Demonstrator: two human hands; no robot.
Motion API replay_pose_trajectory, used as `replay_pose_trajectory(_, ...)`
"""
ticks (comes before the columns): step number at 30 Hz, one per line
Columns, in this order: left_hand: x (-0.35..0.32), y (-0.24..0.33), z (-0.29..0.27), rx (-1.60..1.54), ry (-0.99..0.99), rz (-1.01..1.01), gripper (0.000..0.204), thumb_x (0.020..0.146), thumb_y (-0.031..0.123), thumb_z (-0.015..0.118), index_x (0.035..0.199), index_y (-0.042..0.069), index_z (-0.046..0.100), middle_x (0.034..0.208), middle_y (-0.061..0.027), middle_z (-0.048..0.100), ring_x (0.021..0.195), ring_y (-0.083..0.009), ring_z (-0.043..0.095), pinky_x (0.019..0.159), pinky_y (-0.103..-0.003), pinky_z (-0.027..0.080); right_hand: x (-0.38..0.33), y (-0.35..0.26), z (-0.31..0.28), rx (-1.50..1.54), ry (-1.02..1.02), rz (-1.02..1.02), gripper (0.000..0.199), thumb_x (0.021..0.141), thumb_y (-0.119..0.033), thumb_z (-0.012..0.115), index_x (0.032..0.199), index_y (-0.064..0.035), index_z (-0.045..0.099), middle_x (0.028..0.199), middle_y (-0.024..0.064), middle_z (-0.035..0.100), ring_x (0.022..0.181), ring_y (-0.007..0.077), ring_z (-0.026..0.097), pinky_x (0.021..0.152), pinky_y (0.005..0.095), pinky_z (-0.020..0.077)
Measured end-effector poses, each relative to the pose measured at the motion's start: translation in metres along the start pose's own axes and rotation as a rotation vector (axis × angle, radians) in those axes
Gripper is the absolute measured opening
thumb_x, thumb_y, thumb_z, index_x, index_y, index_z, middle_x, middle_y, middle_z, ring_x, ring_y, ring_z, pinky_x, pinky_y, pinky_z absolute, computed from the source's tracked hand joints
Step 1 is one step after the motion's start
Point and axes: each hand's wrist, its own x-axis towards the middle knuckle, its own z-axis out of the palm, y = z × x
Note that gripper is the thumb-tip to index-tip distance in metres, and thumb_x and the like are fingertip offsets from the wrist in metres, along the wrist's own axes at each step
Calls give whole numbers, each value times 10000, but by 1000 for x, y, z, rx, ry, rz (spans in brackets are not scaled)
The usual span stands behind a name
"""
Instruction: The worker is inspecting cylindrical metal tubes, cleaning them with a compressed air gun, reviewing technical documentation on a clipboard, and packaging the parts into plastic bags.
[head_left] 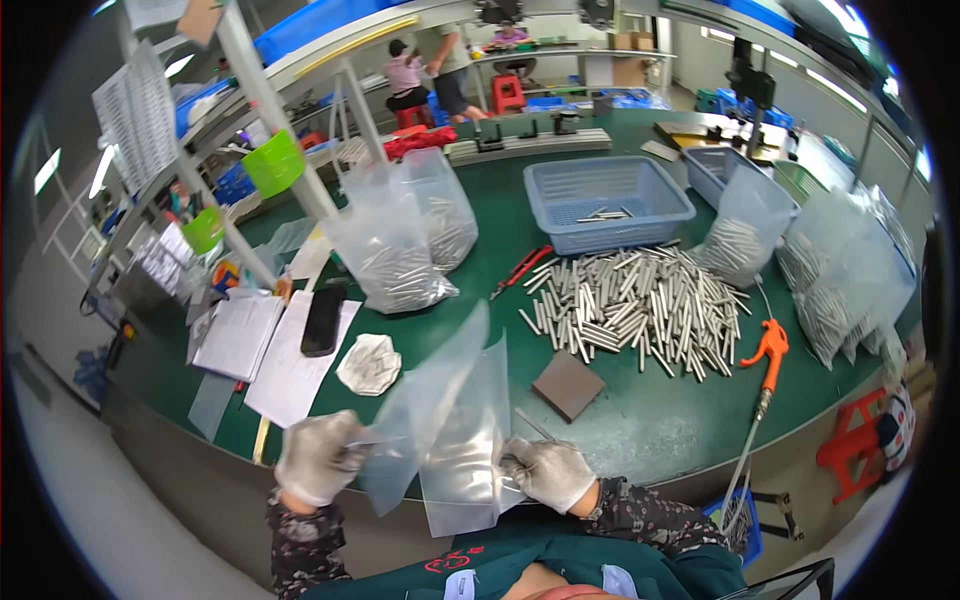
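Note:
Both my hands wear whitish work gloves. Pinched in my left hand [318, 457] is the edge of one side of a clear plastic bag [465, 440], its sheets spread apart over the table's front edge. My right hand [553, 473] is closed at the bag's other side. A thin grey metal rod [535, 425] juts out by the right fingers; whether they grip it I cannot tell. Beyond lies a large heap of short metal pins [640, 310]. A brown square block [568, 386] rests between heap and right hand.
Filled bags of pins [395, 265] stand back left, others [825, 290] at right. A blue basket [610, 215] sits behind the heap, red-handled pliers [522, 272] beside it. An orange air gun [769, 355] lies right; a phone [323, 321] and crumpled white cloth [369, 365] left.

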Motion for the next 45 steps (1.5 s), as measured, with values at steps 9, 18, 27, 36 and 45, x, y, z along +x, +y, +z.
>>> replay_pose_trajectory(9,-44,13,-86,452,286,5,199,736,134,663,803,3,530,657,-164,505,592,-344,505,532,-387,392,3,2,3,-6,-58,-29,214,833,-300,498,872,-91,524,603,111,585,588,307,597,535,432,465)
replay_pose_trajectory(18,-5,20,53,430,-459,150,234,745,328,611,708,104,555,608,-90,599,589,-269,614,523,-382,476,0,0,6,30,-24,5,190,830,-258,486,853,-71,508,706,124,607,675,311,602,590,425,465)
replay_pose_trajectory(27,-11,-1,113,-324,-557,-66,304,782,378,594,760,78,550,641,-149,578,650,-351,581,584,-434,451,11,-11,-9,109,7,215,348,811,-374,493,948,-56,515,717,200,607,663,377,602,603,455,480)
replay_pose_trajectory(36,-23,15,82,60,-432,-144,315,707,215,622,976,83,524,993,-118,538,956,-293,535,779,-394,458,42,-6,-7,-7,70,263,574,759,-95,516,1300,-31,334,848,139,633,729,311,621,643,367,495)
replay_pose_trajectory(45,-14,-16,92,-20,-202,-249,121,787,179,553,886,110,549,812,-85,611,771,-311,599,669,-427,482,39,-2,3,197,262,273,377,774,-18,410,1135,18,512,941,219,610,838,317,617,731,359,485)
